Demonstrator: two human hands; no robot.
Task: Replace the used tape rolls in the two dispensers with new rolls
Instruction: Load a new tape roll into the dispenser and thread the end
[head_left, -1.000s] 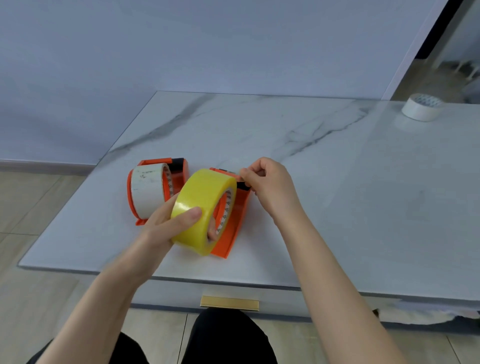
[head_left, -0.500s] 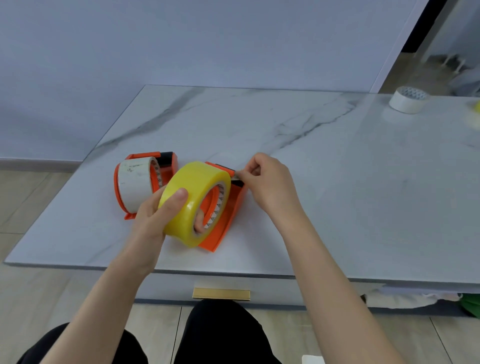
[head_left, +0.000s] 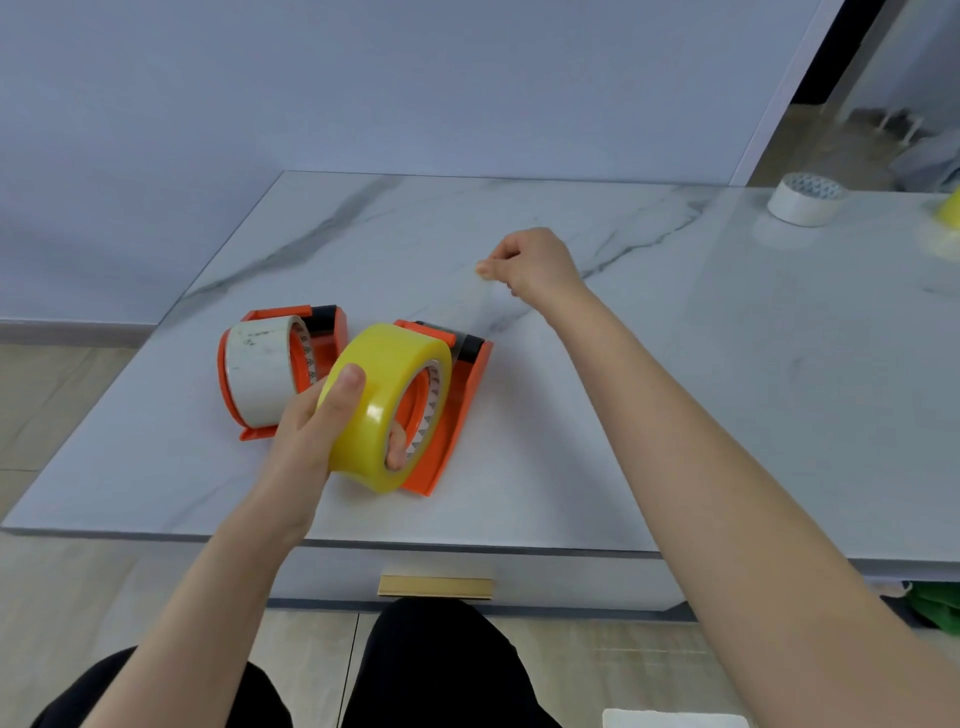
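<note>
A thick yellow tape roll (head_left: 382, 395) sits in the nearer orange dispenser (head_left: 460, 410) on the marble table (head_left: 649, 389). My left hand (head_left: 317, 426) grips the roll, thumb on its outer face and fingers through the core. My right hand (head_left: 530, 265) is up and away from the dispenser's black cutter end, pinching the end of a clear tape strip (head_left: 470, 306) that stretches back to the roll. To the left lies a second orange dispenser (head_left: 322, 332) with a white, thinner roll (head_left: 260, 371) in it.
A white tape roll (head_left: 804, 200) lies flat at the table's far right, and a yellow object (head_left: 953, 208) is cut off by the frame edge. A drawer with a gold handle (head_left: 435, 586) is under the tabletop, above my knees. A wall runs behind the table.
My right hand has moved up and to the right, away from the dispenser's cutter end, drawing a strip of clear tape out with it. My left hand keeps its grip on the yellow roll.
</note>
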